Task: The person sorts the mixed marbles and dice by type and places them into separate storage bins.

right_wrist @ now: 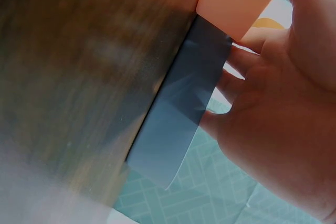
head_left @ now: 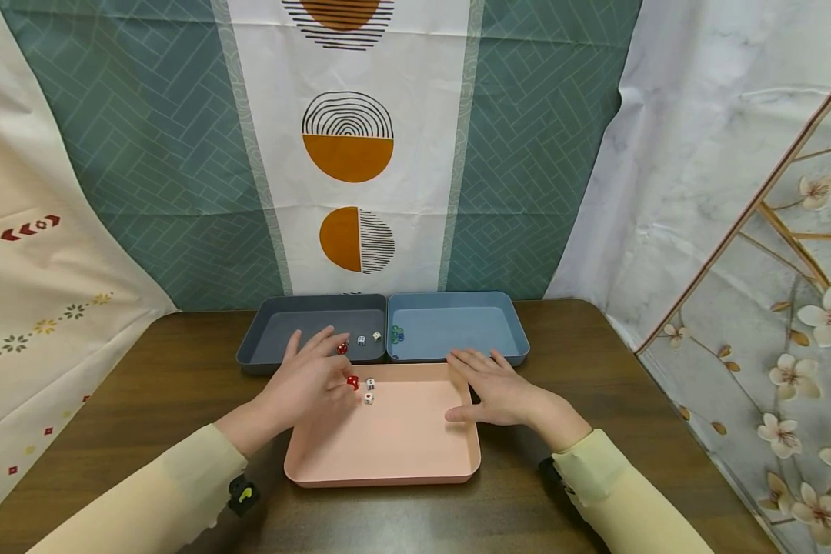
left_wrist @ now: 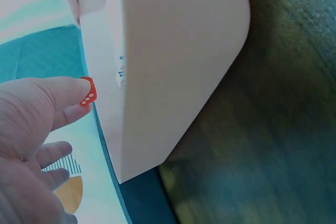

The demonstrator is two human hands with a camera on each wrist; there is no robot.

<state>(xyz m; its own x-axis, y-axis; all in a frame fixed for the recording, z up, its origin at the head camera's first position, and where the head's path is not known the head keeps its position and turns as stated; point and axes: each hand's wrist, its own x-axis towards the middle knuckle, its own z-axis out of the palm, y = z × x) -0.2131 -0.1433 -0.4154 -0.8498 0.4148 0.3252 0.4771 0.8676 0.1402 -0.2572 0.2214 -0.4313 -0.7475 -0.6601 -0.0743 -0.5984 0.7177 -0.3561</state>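
My left hand (head_left: pixel 308 385) pinches a red die (left_wrist: pixel 89 92) between thumb and fingertip, over the far left part of the pink tray (head_left: pixel 395 454). Its other fingers spread toward the dark grey tray behind. Beside the held die, two white dice lie in the pink tray, one nearer (head_left: pixel 369 398) and one farther back (head_left: pixel 370 383). At the pink tray's far right corner, my right hand (head_left: pixel 502 396) rests with fingers extended across the rim, thumb over the inside. In the right wrist view its fingertips lie along the edge where the pink and blue trays meet.
Behind the pink tray stand the dark grey tray (head_left: pixel 318 306) and the blue tray (head_left: pixel 457 308), side by side. The grey one holds a red die (head_left: pixel 342 348) and two white dice (head_left: pixel 362 340). Small blue-green pieces (head_left: pixel 397 334) lie in the blue tray's left end.
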